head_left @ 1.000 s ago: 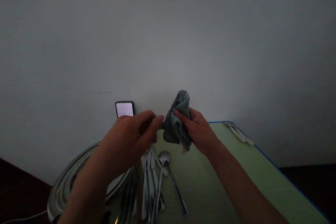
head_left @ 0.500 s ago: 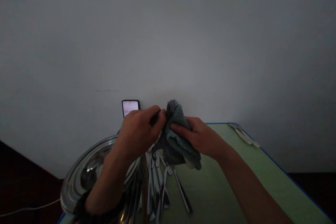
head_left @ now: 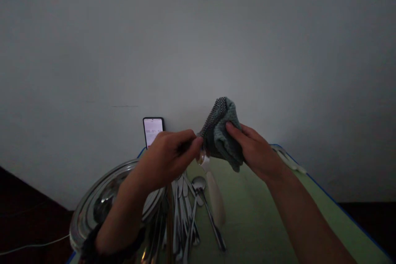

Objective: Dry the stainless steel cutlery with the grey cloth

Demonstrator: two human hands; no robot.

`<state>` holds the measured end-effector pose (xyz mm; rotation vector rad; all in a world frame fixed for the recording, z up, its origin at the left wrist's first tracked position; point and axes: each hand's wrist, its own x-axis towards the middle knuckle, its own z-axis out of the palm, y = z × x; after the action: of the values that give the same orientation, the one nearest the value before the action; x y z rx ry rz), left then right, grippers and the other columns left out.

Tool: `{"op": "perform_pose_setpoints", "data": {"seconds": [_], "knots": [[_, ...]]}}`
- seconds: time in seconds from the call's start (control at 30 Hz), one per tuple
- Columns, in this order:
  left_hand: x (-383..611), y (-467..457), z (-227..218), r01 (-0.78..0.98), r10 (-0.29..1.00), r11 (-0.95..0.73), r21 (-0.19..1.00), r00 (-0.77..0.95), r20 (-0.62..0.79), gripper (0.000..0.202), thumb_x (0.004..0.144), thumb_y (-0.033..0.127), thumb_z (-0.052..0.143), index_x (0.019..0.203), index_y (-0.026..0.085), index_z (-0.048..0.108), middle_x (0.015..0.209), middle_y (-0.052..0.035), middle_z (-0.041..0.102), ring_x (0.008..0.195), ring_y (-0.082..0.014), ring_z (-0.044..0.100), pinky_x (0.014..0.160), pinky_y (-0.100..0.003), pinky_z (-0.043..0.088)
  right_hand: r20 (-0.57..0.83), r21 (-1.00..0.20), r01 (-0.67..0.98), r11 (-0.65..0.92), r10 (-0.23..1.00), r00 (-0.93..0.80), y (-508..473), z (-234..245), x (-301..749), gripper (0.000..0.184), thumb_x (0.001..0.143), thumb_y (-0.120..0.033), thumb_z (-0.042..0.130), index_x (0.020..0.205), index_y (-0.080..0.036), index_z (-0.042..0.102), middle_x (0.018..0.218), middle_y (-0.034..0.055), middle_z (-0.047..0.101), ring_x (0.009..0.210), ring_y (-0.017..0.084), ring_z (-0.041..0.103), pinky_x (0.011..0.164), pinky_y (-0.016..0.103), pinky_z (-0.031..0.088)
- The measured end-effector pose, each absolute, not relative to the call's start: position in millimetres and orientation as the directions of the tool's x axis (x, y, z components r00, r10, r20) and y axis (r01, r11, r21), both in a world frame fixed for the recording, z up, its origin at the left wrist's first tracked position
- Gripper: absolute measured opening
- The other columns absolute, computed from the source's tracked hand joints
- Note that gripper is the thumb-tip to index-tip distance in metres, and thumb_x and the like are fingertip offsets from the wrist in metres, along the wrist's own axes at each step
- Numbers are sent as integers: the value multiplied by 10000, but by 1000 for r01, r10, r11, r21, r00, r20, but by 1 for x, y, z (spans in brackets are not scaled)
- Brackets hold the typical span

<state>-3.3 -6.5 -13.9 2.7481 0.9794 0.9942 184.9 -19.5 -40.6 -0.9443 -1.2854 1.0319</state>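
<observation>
My left hand (head_left: 168, 156) is closed in a pinch on the metal end of a utensil with a pale handle (head_left: 215, 198) that hangs down toward the table. My right hand (head_left: 256, 152) is closed on a bunched grey-green cloth (head_left: 222, 132) with a checkered edge, held just right of the utensil's top and touching it. Both hands are raised above a row of spoons (head_left: 188, 210) lying on the green table (head_left: 266, 222).
A large shiny metal tray (head_left: 99, 206) sits at the left under my left forearm. A phone (head_left: 152, 128) with a lit screen leans on the wall behind. A pale utensil (head_left: 287, 159) lies at the table's far right corner. The table's blue edge (head_left: 340, 210) runs along the right.
The cloth has come off the utensil and risen to the right in my right hand. The pale handle now hangs uncovered below my left hand.
</observation>
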Motion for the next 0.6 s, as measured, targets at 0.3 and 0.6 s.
{"op": "perform_pose_setpoints", "data": {"seconds": [0.3, 0.6], "knots": [[2, -6, -16, 711, 542, -689, 143, 374, 752, 290, 846, 265, 456, 574, 165, 455, 449, 82, 340, 397, -46, 325, 440, -190, 264, 309, -943, -159, 292, 946, -96, -25, -41, 183, 281, 840, -411, 476, 1055, -287, 607, 1024, -23, 642, 937, 138, 573, 894, 286, 392], [16, -15, -14, 715, 516, -688, 120, 367, 774, 273, 838, 250, 456, 579, 165, 464, 498, 54, 447, 414, -53, 331, 442, -201, 271, 300, -904, 151, 400, 844, -444, -34, -37, 172, 316, 872, -402, 410, 1003, -188, 602, 873, 5, 620, 799, 129, 541, 717, 240, 423]]}}
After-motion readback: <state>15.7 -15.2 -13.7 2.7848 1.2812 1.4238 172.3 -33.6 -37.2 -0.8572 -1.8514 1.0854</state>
